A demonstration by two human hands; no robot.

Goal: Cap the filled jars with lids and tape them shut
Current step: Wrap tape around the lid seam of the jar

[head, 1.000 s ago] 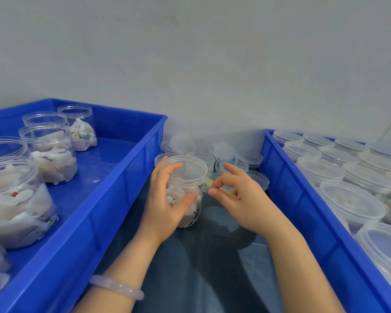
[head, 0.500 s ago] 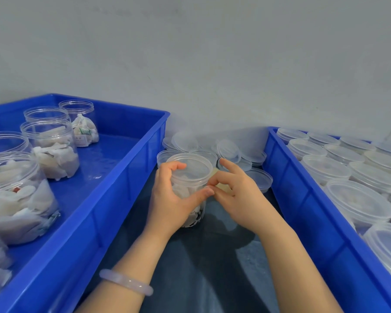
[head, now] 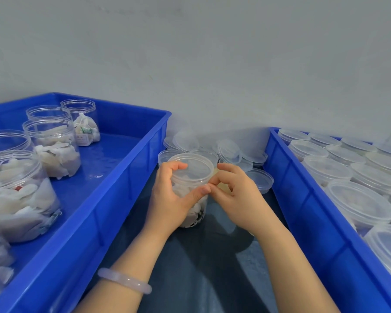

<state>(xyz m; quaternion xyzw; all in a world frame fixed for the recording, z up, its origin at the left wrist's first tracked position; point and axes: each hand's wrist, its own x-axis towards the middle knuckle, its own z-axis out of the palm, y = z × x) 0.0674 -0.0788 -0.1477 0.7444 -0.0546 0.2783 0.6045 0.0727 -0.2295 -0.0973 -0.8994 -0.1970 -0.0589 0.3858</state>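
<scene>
A clear plastic jar (head: 195, 177) filled with white pieces stands on the dark table between two crates, with a clear lid (head: 198, 163) on top. My left hand (head: 169, 199) grips the jar from its left, fingers curled over the lid's rim and thumb across the front. My right hand (head: 237, 197) is at the jar's right side, its thumb and forefinger pinching together right by my left thumb tip. A pale yellowish strip or roll, seemingly tape (head: 223, 187), shows behind those fingers; most of it is hidden.
The left blue crate (head: 127, 177) holds several open filled jars (head: 52, 150). The right blue crate (head: 303, 211) holds several capped jars (head: 359, 204). Loose clear lids (head: 230, 152) lie piled against the grey wall behind the jar. The dark table (head: 201, 267) runs between the crates.
My right hand has moved left to the jar's side until its pinched fingers meet my left thumb. My left hand keeps its grip on the jar.
</scene>
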